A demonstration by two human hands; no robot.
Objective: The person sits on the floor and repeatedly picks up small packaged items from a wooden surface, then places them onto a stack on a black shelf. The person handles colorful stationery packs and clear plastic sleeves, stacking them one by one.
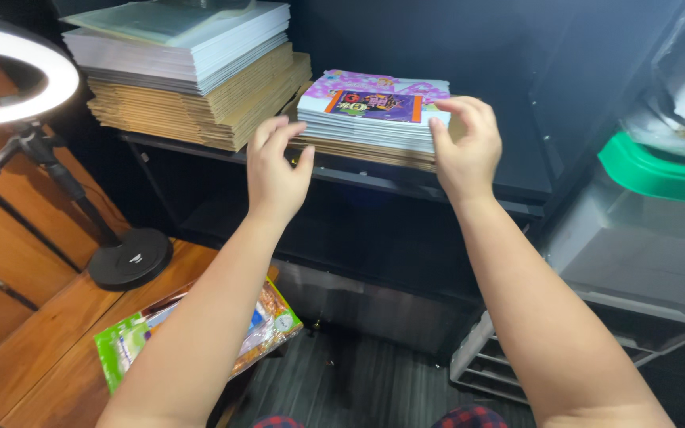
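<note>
A small stack of colourful booklets (373, 111) lies on brown cardboard sheets on a dark shelf (509, 200). My right hand (465, 147) touches the stack's right end, with the thumb at its front edge and the fingers curled over the top. My left hand (277, 165) hovers just left of the stack, fingers apart and curved toward its left end, holding nothing. Whether the left fingertips touch the stack is unclear.
A taller pile of white sheets on cardboard (192, 71) sits at the shelf's left. A ring light (17, 75) stands on a round base (130, 258) on the wooden table. A bright plastic packet (192, 333) lies below. Grey plastic drawers with a green lid (656, 170) stand at right.
</note>
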